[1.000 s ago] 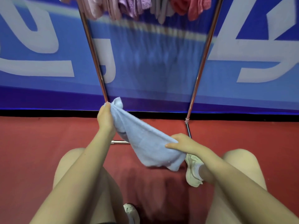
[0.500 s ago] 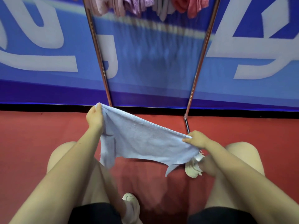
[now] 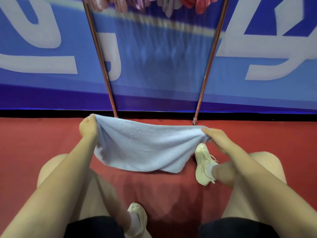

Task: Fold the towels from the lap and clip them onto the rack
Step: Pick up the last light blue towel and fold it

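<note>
A light blue towel (image 3: 145,148) is stretched out between 2 hands above the knees, its top edge nearly level and its lower part sagging in loose folds over the red floor (image 3: 34,143). The left hand (image 3: 88,128) pinches the towel's top left corner, fingers closed on the cloth. The right hand (image 3: 217,140) grips the top right corner the same way, bunching the fabric under its fingers. Behind the towel stands the rack (image 3: 101,57), its 2 metal poles rising from the floor and leaning apart toward the top; the towel's upper edge covers the foot of the left pole, while the base of the right pole shows just above the right hand. At the top edge of the view hang several pink, lilac and red towels (image 3: 154,4), probably clipped to the rack, though the clips are cut off. A blue banner (image 3: 163,66) with large white lettering fills the wall behind. A pale shoe (image 3: 204,165) sits just below the right hand, partly hidden by the towel's corner, and a second shoe (image 3: 137,219) lies between the thighs near the bottom.
</note>
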A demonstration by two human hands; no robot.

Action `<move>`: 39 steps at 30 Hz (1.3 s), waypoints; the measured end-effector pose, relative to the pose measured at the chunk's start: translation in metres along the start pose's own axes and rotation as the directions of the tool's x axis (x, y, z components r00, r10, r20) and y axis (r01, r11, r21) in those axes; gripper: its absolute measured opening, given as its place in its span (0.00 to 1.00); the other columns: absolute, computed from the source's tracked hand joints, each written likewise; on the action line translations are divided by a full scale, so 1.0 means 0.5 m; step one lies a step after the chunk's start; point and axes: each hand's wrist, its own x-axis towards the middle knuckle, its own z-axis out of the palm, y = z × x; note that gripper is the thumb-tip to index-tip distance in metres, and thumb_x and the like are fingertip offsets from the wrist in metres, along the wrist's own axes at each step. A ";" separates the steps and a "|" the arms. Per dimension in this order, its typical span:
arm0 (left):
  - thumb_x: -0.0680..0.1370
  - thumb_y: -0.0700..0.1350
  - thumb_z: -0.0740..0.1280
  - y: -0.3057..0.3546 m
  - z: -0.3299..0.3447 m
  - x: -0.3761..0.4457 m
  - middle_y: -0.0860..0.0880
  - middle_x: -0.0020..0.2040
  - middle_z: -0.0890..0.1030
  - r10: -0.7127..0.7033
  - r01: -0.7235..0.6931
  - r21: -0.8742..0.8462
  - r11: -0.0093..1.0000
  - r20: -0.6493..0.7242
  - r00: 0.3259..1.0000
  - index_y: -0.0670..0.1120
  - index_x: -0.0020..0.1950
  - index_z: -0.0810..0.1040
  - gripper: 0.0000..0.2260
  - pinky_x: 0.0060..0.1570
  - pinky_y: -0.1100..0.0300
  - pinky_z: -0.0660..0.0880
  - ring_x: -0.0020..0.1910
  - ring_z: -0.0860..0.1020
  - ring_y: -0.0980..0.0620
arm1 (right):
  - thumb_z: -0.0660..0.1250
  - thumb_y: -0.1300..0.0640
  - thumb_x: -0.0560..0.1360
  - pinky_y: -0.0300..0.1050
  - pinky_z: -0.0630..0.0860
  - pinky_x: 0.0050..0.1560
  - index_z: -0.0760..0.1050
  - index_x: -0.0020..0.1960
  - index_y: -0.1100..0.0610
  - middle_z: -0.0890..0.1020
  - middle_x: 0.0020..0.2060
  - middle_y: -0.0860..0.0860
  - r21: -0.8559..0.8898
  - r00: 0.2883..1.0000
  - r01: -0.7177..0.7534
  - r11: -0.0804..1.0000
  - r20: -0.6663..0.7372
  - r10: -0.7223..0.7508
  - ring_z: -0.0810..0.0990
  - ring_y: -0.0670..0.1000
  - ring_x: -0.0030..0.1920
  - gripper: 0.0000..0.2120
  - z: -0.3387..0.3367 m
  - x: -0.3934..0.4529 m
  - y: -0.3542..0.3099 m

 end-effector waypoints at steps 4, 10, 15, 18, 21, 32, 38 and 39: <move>0.76 0.48 0.59 0.019 0.028 -0.025 0.44 0.31 0.69 0.293 -0.313 0.219 0.924 0.119 0.949 0.45 0.29 0.65 0.16 0.36 0.55 0.62 0.35 0.66 0.48 | 0.63 0.48 0.77 0.45 0.73 0.39 0.80 0.46 0.55 0.81 0.40 0.56 0.301 0.995 0.016 0.953 -0.100 0.015 0.78 0.54 0.38 0.12 0.016 -0.015 -0.059; 0.80 0.45 0.61 0.054 0.088 -0.103 0.50 0.41 0.73 0.544 -0.589 0.088 0.803 0.294 0.786 0.40 0.38 0.75 0.14 0.45 0.60 0.65 0.43 0.71 0.55 | 0.58 0.55 0.79 0.43 0.68 0.45 0.76 0.43 0.61 0.79 0.42 0.52 -0.090 0.956 0.165 0.982 -0.231 -0.182 0.75 0.51 0.44 0.13 0.096 -0.008 -0.127; 0.81 0.47 0.61 0.069 0.134 -0.155 0.48 0.35 0.67 0.482 -0.539 -0.049 0.841 0.518 0.706 0.37 0.37 0.67 0.17 0.35 0.61 0.63 0.35 0.65 0.56 | 0.64 0.60 0.77 0.21 0.68 0.48 0.79 0.53 0.58 0.80 0.48 0.47 -0.032 0.903 0.427 0.904 0.063 -0.424 0.77 0.38 0.47 0.07 0.186 -0.029 -0.152; 0.81 0.44 0.61 0.074 0.159 -0.179 0.52 0.35 0.72 0.472 -0.534 -0.065 0.843 0.565 0.677 0.41 0.37 0.72 0.14 0.38 0.66 0.67 0.34 0.69 0.60 | 0.65 0.59 0.77 0.26 0.71 0.52 0.78 0.56 0.57 0.81 0.50 0.47 -0.006 0.876 0.446 0.895 0.206 -0.435 0.78 0.40 0.48 0.09 0.232 -0.026 -0.151; 0.82 0.41 0.59 0.083 0.177 -0.196 0.55 0.41 0.78 0.459 -0.489 -0.112 0.865 0.569 0.682 0.45 0.44 0.78 0.10 0.42 0.74 0.69 0.38 0.75 0.67 | 0.65 0.55 0.77 0.38 0.74 0.53 0.78 0.50 0.55 0.81 0.46 0.47 -0.024 0.870 0.422 0.906 0.291 -0.398 0.78 0.42 0.47 0.05 0.261 -0.013 -0.147; 0.76 0.44 0.69 0.078 0.167 -0.151 0.56 0.35 0.76 0.434 -0.508 -0.036 0.860 0.575 0.694 0.49 0.38 0.74 0.08 0.37 0.70 0.69 0.34 0.72 0.62 | 0.68 0.50 0.70 0.43 0.67 0.40 0.72 0.34 0.52 0.72 0.32 0.49 0.357 0.948 0.236 0.904 0.122 -0.296 0.69 0.50 0.38 0.09 0.247 0.008 -0.171; 0.71 0.48 0.67 0.049 0.140 -0.137 0.57 0.26 0.62 0.292 -0.548 0.073 0.834 0.784 0.548 0.49 0.29 0.62 0.16 0.28 0.61 0.59 0.28 0.61 0.59 | 0.68 0.51 0.72 0.43 0.65 0.43 0.72 0.28 0.49 0.69 0.29 0.45 0.445 0.979 0.196 0.874 -0.033 -0.202 0.67 0.46 0.36 0.14 0.194 0.021 -0.175; 0.71 0.50 0.67 0.046 0.134 -0.136 0.56 0.27 0.62 0.276 -0.548 0.091 0.831 0.788 0.550 0.49 0.29 0.62 0.16 0.27 0.62 0.59 0.27 0.61 0.60 | 0.68 0.50 0.72 0.44 0.66 0.45 0.73 0.28 0.49 0.69 0.29 0.45 0.444 0.982 0.186 0.877 -0.058 -0.179 0.69 0.47 0.36 0.14 0.186 0.025 -0.172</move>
